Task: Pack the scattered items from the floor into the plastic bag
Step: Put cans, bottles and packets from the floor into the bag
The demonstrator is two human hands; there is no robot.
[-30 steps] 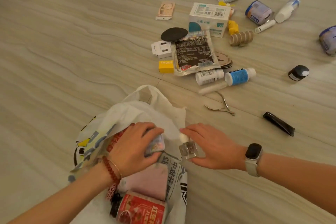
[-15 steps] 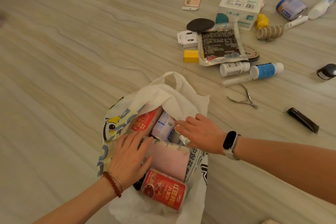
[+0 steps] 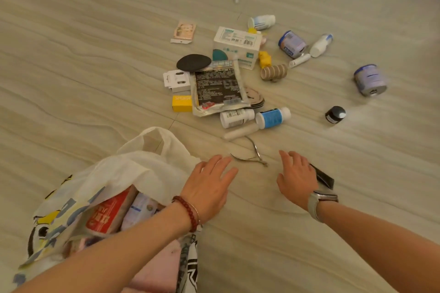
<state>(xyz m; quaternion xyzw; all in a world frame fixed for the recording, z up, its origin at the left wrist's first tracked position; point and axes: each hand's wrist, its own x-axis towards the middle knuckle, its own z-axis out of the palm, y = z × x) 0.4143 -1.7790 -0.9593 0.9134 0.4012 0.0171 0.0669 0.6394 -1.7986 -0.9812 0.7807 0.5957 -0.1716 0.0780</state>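
Observation:
The white printed plastic bag lies open at the lower left, with a red packet, a white pack and a pink item inside. My left hand reaches out over the floor just right of the bag, fingers straight, holding nothing. Metal cuticle nippers lie just beyond its fingertips. My right hand is also spread and empty, and it partly covers a black flat tube. A white stick, a white bottle and a blue-labelled bottle lie farther out.
A pile sits beyond: a black foil pouch, yellow box, white carton, black disc, several bottles and two cans. A small black jar stands at the right.
Both hands have left the bag and moved forward and right onto the floor near the nippers. The items they held stay in the bag. The camera has tilted towards the pile.

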